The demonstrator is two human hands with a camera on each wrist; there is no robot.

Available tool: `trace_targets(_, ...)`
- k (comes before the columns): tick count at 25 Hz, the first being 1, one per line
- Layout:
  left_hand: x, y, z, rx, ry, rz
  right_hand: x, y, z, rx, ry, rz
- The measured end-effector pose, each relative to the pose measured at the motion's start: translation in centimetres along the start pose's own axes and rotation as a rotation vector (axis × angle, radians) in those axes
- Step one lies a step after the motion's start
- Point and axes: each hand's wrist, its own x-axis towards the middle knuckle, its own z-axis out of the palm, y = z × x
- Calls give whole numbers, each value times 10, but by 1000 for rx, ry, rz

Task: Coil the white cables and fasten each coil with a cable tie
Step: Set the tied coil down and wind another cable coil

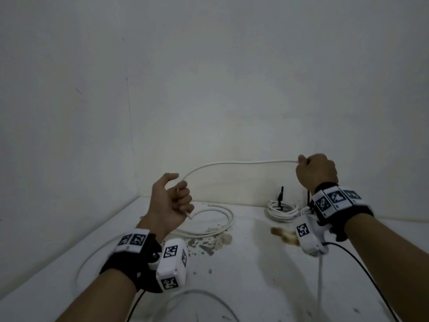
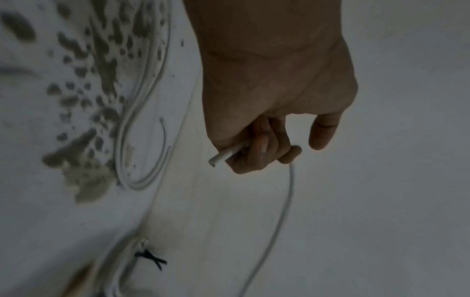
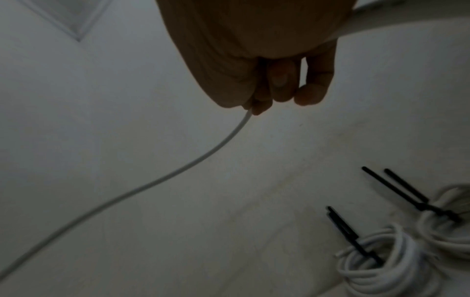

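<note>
Both hands (image 1: 170, 201) (image 1: 316, 169) closed around white cable (image 1: 234, 163)

Two hands are up, holding one white cable (image 1: 236, 162) between them, two tied coils (image 3: 381, 259) sit far right, and one loose cable (image 1: 216, 219) lies near centre.

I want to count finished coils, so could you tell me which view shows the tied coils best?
The right wrist view: two tied coils with black ties. The head view hides one behind the right hand; the left wrist view blurs them.
</note>
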Motion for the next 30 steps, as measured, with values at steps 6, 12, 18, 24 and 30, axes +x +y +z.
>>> trace_targets(6, 5, -8, 40, -256, -86, 200, -50, 26, -1, -329, -404, -260)
trace_targets(12, 16, -39, 65, -190, -139, 257, -114, -12, -20, -476, -896, -484)
trace_targets(18, 20, -74, 77, 124, -183, 168, -122, -37, -42, -325, -969, -696)
trace_targets(24, 6, -74, 89, 676, -328, 102, -96, -22, -48, 60, -583, -689)
trace_targets(30, 5, -82, 102, 796, -200, 156, -87, -14, -28, 72, -184, -640)
